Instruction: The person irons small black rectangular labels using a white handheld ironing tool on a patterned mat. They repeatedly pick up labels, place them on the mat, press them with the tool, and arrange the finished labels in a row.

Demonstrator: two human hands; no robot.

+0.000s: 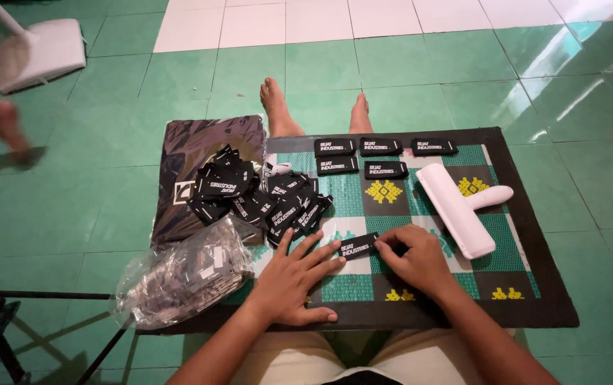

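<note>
I am watching both hands working a small black label (358, 247) on the patterned mat (534, 285), near six o'clock. The left hand (294, 279) is lying flat, fingers spread, tips touching the label's left end; the right hand (416, 260) is pinching its right end. I judge this as the smoothing or lining-up step. Five finished labels (379, 157) are sitting in rows at twelve o'clock, a loose pile (256, 196) at ten, the white roller (460, 207) at two. Next calls for steady, even alignment.
</note>
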